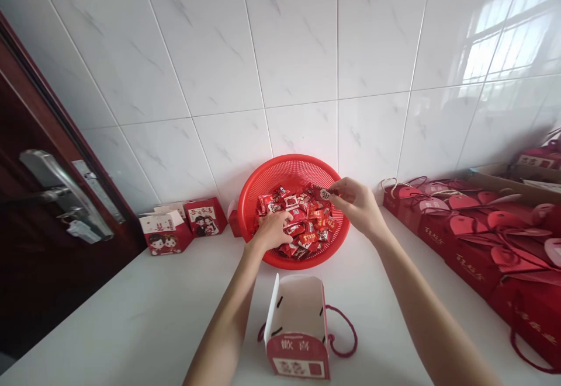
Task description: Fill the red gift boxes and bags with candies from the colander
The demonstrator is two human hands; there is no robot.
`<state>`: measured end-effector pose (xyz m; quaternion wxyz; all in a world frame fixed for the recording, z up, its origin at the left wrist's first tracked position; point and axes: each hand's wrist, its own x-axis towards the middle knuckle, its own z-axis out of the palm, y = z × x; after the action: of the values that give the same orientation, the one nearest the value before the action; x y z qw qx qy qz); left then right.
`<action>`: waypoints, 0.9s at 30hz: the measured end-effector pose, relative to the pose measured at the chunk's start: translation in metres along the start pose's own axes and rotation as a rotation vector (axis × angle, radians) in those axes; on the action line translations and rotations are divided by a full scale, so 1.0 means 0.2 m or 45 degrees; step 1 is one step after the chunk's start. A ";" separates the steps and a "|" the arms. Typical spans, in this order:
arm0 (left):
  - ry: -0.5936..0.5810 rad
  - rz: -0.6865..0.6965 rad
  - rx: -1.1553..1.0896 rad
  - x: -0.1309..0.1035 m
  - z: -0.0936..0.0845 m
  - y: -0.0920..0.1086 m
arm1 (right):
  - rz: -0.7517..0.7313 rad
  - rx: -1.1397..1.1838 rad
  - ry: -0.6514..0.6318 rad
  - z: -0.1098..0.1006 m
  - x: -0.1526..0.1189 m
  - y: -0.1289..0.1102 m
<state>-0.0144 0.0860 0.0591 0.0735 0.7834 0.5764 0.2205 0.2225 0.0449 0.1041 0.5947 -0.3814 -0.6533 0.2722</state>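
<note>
We'd call this picking: right hand (356,200) pinches one candy (325,194); left hand (272,229) half-curled in basket (300,167), hold unclear. Next calls for clean lift.

Soft, cool daylight with a bright window reflection at upper right.
Glossy wall tiles (302,35) mirror the barred window (504,38) as washed-out glare, while the door (30,269) at left sinks into near-black, its metal handle (65,193) catching pale highlights. Shadows on the white surface (166,310) are faint and diffuse. Wide-angle stretch slants the tile lines and elongates the red boxes (473,240) at right; fine print on the wrapped candies (309,237) is too small to read.
</note>
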 end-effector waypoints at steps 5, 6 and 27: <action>0.027 0.027 -0.006 0.00 0.02 0.01 | -0.008 -0.021 -0.001 0.01 0.00 0.00; 0.032 0.031 -0.013 0.00 0.02 0.01 | -0.006 -0.022 0.000 0.01 0.00 0.00; -0.140 0.282 -0.191 -0.01 0.03 0.10 | 0.017 -0.017 -0.017 0.01 -0.01 0.01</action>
<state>0.0057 0.0785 0.0608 0.1385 0.8454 0.4634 0.2265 0.2202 0.0446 0.1021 0.5858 -0.3880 -0.6565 0.2744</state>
